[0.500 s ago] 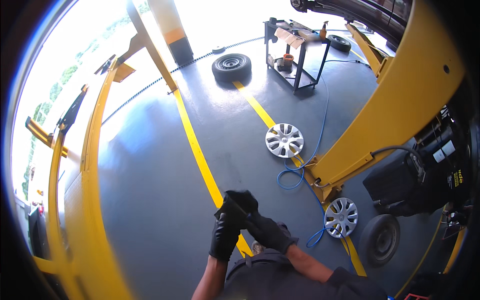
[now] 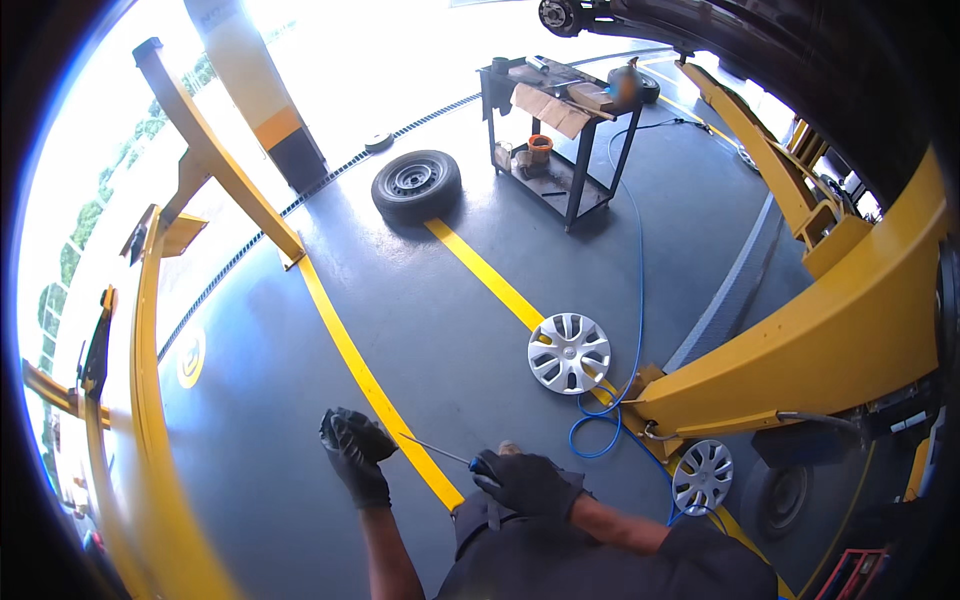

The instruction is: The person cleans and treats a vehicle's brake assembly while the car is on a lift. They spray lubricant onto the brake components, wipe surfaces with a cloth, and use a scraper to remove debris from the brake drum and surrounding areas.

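Note:
My right hand (image 2: 528,486), in a black glove, is closed around the handle of a screwdriver (image 2: 436,449). Its thin metal shaft points left, toward my other hand, and a bit of blue shows where the handle meets the fist. To the left, my left hand (image 2: 358,450), also gloved in black, is raised with its fingers curled. Something dark seems to be in that grip, but black on black hides its shape. A gap separates the screwdriver's tip from the left hand.
Silver hubcaps (image 2: 569,354) lie along a yellow floor line, beside a blue hose (image 2: 641,290). Farther off are a wheel (image 2: 415,184) lying flat and a black tool cart (image 2: 572,205). Yellow lift arms (image 2: 790,375) stand at right, under a raised car (image 2: 740,45). A yellow post (image 2: 150,400) rises at left.
My hands, together around a dark object before, have moved apart, the left one going left. The screwdriver's shaft now shows plainly. The view has shifted toward the cart.

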A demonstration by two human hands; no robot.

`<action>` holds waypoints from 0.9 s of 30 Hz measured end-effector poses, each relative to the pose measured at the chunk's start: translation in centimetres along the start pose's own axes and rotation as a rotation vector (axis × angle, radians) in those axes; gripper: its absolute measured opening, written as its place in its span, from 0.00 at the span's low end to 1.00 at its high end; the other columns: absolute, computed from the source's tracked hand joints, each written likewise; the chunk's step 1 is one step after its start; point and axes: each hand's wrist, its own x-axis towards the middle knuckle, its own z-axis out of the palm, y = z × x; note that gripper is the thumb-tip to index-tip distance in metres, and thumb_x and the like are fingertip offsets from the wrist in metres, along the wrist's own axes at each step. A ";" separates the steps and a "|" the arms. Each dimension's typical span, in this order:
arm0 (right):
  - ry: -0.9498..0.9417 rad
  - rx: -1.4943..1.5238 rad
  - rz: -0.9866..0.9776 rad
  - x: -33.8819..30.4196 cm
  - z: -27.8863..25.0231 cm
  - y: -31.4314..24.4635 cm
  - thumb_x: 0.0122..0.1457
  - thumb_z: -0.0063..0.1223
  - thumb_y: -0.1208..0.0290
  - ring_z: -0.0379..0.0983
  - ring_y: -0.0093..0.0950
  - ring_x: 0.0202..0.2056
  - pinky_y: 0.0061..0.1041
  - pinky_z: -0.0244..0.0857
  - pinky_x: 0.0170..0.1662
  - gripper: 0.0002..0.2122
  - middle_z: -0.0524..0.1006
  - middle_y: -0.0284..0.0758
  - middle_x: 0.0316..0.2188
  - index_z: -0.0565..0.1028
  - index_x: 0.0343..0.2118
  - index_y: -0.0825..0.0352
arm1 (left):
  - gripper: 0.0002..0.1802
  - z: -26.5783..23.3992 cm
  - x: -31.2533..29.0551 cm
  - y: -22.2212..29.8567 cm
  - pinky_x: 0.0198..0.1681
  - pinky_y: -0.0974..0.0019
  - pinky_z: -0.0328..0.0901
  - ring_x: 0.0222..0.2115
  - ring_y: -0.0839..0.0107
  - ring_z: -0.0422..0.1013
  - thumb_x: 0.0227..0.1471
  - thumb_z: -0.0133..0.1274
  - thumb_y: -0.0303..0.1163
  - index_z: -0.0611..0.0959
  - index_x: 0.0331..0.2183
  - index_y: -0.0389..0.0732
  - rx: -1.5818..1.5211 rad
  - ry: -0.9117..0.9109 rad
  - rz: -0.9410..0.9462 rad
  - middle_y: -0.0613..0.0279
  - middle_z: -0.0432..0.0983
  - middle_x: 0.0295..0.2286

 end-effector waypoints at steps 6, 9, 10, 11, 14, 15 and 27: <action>-0.038 0.087 -0.060 20.3 -8.9 1.1 0.68 0.54 0.59 0.80 0.50 0.35 0.47 0.73 0.39 0.15 0.81 0.48 0.32 0.75 0.49 0.65 | 0.18 11.2 14.4 0.4 0.50 0.73 0.68 0.46 0.77 0.73 0.73 0.45 0.36 0.75 0.58 0.39 0.013 -0.307 0.019 0.63 0.76 0.49; 0.045 0.060 -0.056 31.0 -11.1 6.3 0.68 0.53 0.58 0.80 0.51 0.37 0.49 0.72 0.41 0.16 0.81 0.50 0.32 0.75 0.49 0.66 | 0.15 13.1 24.6 -4.4 0.49 0.71 0.68 0.42 0.77 0.72 0.71 0.45 0.33 0.75 0.54 0.39 0.233 -0.159 0.290 0.68 0.74 0.42; 0.075 0.018 -0.002 34.8 -11.8 8.7 0.68 0.53 0.57 0.80 0.51 0.37 0.50 0.72 0.41 0.16 0.81 0.50 0.33 0.75 0.49 0.66 | 0.13 14.7 27.9 -4.9 0.47 0.71 0.69 0.38 0.78 0.72 0.71 0.46 0.33 0.76 0.51 0.39 0.150 -0.093 0.252 0.69 0.74 0.38; 0.108 -0.022 0.052 38.6 -12.8 10.9 0.68 0.53 0.57 0.80 0.51 0.38 0.50 0.72 0.42 0.17 0.82 0.50 0.33 0.75 0.49 0.66 | 0.12 16.7 31.1 -3.7 0.47 0.71 0.68 0.38 0.78 0.72 0.70 0.46 0.33 0.77 0.51 0.40 -0.046 -0.040 0.069 0.70 0.74 0.38; 0.127 -0.090 0.169 49.6 -19.2 14.9 0.66 0.55 0.56 0.81 0.49 0.40 0.49 0.73 0.43 0.17 0.83 0.49 0.37 0.76 0.48 0.65 | 0.11 18.6 46.5 -1.8 0.35 0.77 0.65 0.31 0.84 0.69 0.70 0.48 0.37 0.79 0.48 0.44 -0.557 -0.464 -0.329 0.76 0.72 0.35; 0.142 -0.095 0.190 52.8 -22.0 15.5 0.64 0.57 0.56 0.82 0.48 0.41 0.48 0.74 0.44 0.17 0.83 0.48 0.38 0.76 0.48 0.64 | 0.11 20.3 51.7 -1.2 0.34 0.78 0.66 0.30 0.84 0.69 0.69 0.49 0.36 0.80 0.48 0.44 -0.624 -0.601 -0.400 0.76 0.72 0.35; 0.998 0.060 0.593 73.4 -46.9 33.4 0.66 0.58 0.65 0.82 0.43 0.34 0.37 0.73 0.39 0.14 0.82 0.45 0.32 0.77 0.49 0.68 | 0.21 68.9 85.6 2.0 0.49 0.67 0.73 0.45 0.73 0.78 0.62 0.57 0.27 0.81 0.56 0.33 0.165 -0.998 -0.184 0.60 0.83 0.47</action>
